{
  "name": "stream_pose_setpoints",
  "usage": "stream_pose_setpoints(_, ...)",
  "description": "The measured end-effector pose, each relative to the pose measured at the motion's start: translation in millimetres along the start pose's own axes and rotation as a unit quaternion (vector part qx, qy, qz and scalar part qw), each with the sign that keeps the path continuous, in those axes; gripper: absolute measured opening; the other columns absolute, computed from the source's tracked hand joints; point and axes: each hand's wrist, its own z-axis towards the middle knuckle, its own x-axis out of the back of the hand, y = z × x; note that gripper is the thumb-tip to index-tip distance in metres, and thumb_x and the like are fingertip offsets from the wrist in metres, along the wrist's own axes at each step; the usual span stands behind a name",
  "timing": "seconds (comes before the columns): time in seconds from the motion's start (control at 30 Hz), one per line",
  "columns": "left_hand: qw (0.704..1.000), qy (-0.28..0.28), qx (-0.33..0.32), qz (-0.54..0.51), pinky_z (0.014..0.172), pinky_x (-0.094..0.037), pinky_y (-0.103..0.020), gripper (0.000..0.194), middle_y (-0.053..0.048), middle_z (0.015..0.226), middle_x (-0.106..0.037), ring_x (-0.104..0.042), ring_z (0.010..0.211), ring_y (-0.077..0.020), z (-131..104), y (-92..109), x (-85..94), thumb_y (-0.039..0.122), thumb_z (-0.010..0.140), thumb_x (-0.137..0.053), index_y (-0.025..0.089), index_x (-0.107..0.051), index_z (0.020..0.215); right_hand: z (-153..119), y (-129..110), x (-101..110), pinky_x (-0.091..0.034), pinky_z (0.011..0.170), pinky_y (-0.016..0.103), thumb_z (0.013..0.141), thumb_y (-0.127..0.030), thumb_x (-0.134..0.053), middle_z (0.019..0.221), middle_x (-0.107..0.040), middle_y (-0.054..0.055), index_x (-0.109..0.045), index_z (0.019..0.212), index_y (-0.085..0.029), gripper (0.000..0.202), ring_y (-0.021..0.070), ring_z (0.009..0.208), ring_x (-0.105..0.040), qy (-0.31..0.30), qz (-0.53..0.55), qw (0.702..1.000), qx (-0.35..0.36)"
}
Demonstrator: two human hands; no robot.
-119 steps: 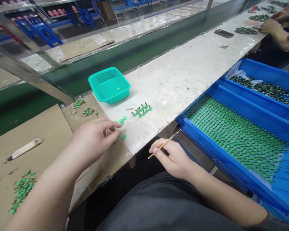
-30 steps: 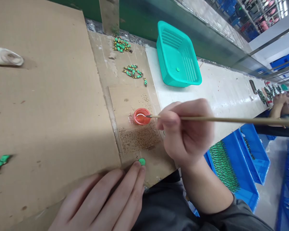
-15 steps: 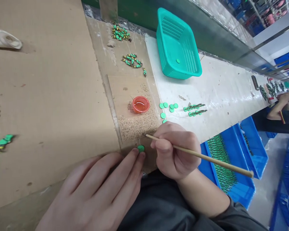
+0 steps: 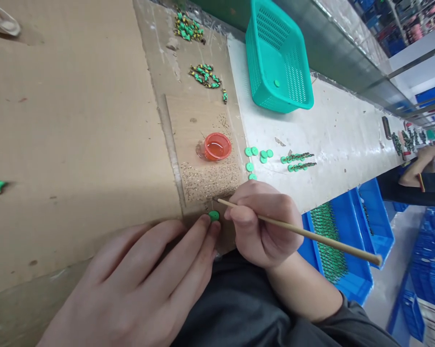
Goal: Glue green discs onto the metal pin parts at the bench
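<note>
My right hand point(image 4: 264, 221) is closed round a thin wooden stick brush point(image 4: 297, 227), its dark tip low over the near edge of a board strewn with tiny gold specks point(image 4: 210, 180). With its fingertips, my left hand point(image 4: 145, 274) holds a small green disc point(image 4: 213, 215) on the surface just below that tip. The disc's lower edge is covered by the fingers. Beyond the specks stands a red cup point(image 4: 217, 147) of reddish liquid. More green discs point(image 4: 252, 151) lie to the right of the cup.
A teal basket point(image 4: 278, 58) with one green disc inside stands at the back. Green and yellow pieces lie in piles point(image 4: 189, 28). Two rows of discs with dark twisted strands point(image 4: 299, 158) lie to the right. Blue bins point(image 4: 351, 250) stand beside the table; another person's arm point(image 4: 420, 166) is far right.
The whole view has shifted, so the table items sit higher in the picture. Both hands keep their hold, and the brush tip has moved slightly relative to the disc.
</note>
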Motion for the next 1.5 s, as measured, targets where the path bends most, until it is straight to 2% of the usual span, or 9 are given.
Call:
stream_pose_setpoints(0.1, 1.0, 0.006, 0.006, -0.002, 0.109, -0.057, -0.055, 0.043, 0.001, 0.167, -0.072, -0.072, 0.136, -0.0307, -2.4, 0.4, -3.4, 0.04, 0.111, -0.067, 0.029, -0.076, 0.151, 0.5, 0.2, -0.6, -0.057, 0.053, 0.03, 0.118, -0.016, -0.065, 0.073, -0.068, -0.003, -0.062, 0.094, -0.021, 0.024, 0.0127, 0.059, -0.065, 0.0, -0.003, 1.0, -0.002)
stream_pose_setpoints(0.23, 1.0, 0.014, 0.0, -0.008, 0.109, -0.057, -0.057, 0.044, -0.001, 0.167, -0.071, -0.071, 0.137, -0.0322, -4.0, 1.1, -6.6, 0.041, 0.111, -0.068, 0.026, -0.075, 0.152, 0.8, 0.3, -0.8, -0.057, 0.052, 0.029, 0.118, -0.016, -0.065, 0.073, -0.067, -0.004, -0.062, 0.096, -0.022, 0.023, 0.0124, 0.058, -0.064, 0.004, -0.01, 1.0, 0.002)
stream_pose_setpoints(0.4, 1.0, -0.005, -0.004, 0.002, 0.107, -0.056, -0.057, 0.04, -0.002, 0.166, -0.071, -0.071, 0.133, -0.0319, -0.8, 0.0, -1.5, 0.041, 0.113, -0.066, 0.025, -0.075, 0.149, 0.9, -3.9, 4.9, -0.053, 0.048, 0.03, 0.118, -0.017, -0.061, 0.07, -0.065, -0.005, -0.061, 0.092, -0.023, 0.028, 0.012, 0.053, -0.06, 0.014, -0.019, 1.0, 0.01)
stream_pose_setpoints(0.6, 1.0, -0.007, 0.004, -0.003, 0.112, -0.056, -0.055, 0.038, 0.0, 0.173, -0.065, -0.071, 0.134, -0.0316, -2.0, 1.0, -1.3, 0.038, 0.11, -0.065, 0.029, -0.077, 0.145, 1.5, -9.5, 12.4, -0.051, 0.049, 0.03, 0.121, -0.019, -0.056, 0.069, -0.063, -0.003, -0.057, 0.088, -0.022, 0.033, 0.0112, 0.053, -0.058, -0.05, 0.004, 0.999, -0.014)
stream_pose_setpoints(0.8, 1.0, -0.012, 0.018, -0.022, 0.121, -0.051, -0.057, 0.041, -0.001, 0.171, -0.068, -0.071, 0.137, -0.0344, -5.7, 3.9, -2.6, 0.038, 0.106, -0.069, 0.032, -0.076, 0.146, -2.9, -8.5, 9.9, -0.052, 0.05, 0.029, 0.122, -0.023, -0.058, 0.068, -0.054, -0.008, -0.054, 0.089, -0.026, 0.033, 0.0111, 0.053, -0.053, -0.047, 0.008, 0.999, -0.005)
stream_pose_setpoints(0.93, 0.999, -0.022, 0.021, -0.035, 0.122, -0.05, -0.057, 0.043, -0.002, 0.17, -0.069, -0.071, 0.138, -0.0351, -3.9, 3.7, -1.0, 0.036, 0.107, -0.068, 0.033, -0.075, 0.149, -2.0, -13.2, 15.3, -0.056, 0.055, 0.031, 0.125, -0.03, -0.051, 0.072, -0.055, -0.007, -0.05, 0.093, -0.028, 0.032, 0.0127, 0.057, -0.057, -0.12, -0.028, 0.992, -0.039)
stream_pose_setpoints(1.17, 0.999, -0.017, 0.023, -0.037, 0.123, -0.05, -0.058, 0.045, -0.002, 0.169, -0.069, -0.072, 0.138, -0.0362, -6.2, 4.3, -1.1, 0.034, 0.106, -0.069, 0.034, -0.075, 0.151, 1.1, -17.0, 19.3, -0.058, 0.057, 0.031, 0.127, -0.033, -0.048, 0.073, -0.056, -0.007, -0.045, 0.093, -0.028, 0.034, 0.0121, 0.058, -0.059, -0.139, -0.04, 0.988, -0.059)
stream_pose_setpoints(1.37, 0.999, -0.025, 0.02, -0.042, 0.129, -0.048, -0.057, 0.042, -0.002, 0.169, -0.069, -0.071, 0.141, -0.0345, -5.4, 4.4, -1.4, 0.033, 0.108, -0.069, 0.03, -0.075, 0.149, -0.3, -13.4, 18.0, -0.054, 0.055, 0.03, 0.126, -0.032, -0.051, 0.073, -0.055, -0.008, -0.044, 0.091, -0.028, 0.036, 0.0112, 0.057, -0.056, -0.127, -0.034, 0.99, -0.045)
stream_pose_setpoints(1.5, 0.999, -0.021, 0.016, -0.037, 0.124, -0.051, -0.059, 0.041, -0.003, 0.17, -0.067, -0.071, 0.14, -0.0364, -4.1, 4.0, -2.2, 0.035, 0.107, -0.071, 0.028, -0.077, 0.147, -1.9, -10.2, 17.3, -0.052, 0.051, 0.03, 0.124, -0.028, -0.054, 0.072, -0.055, -0.007, -0.048, 0.089, -0.027, 0.035, 0.0113, 0.055, -0.053, -0.11, -0.015, 0.994, -0.019)
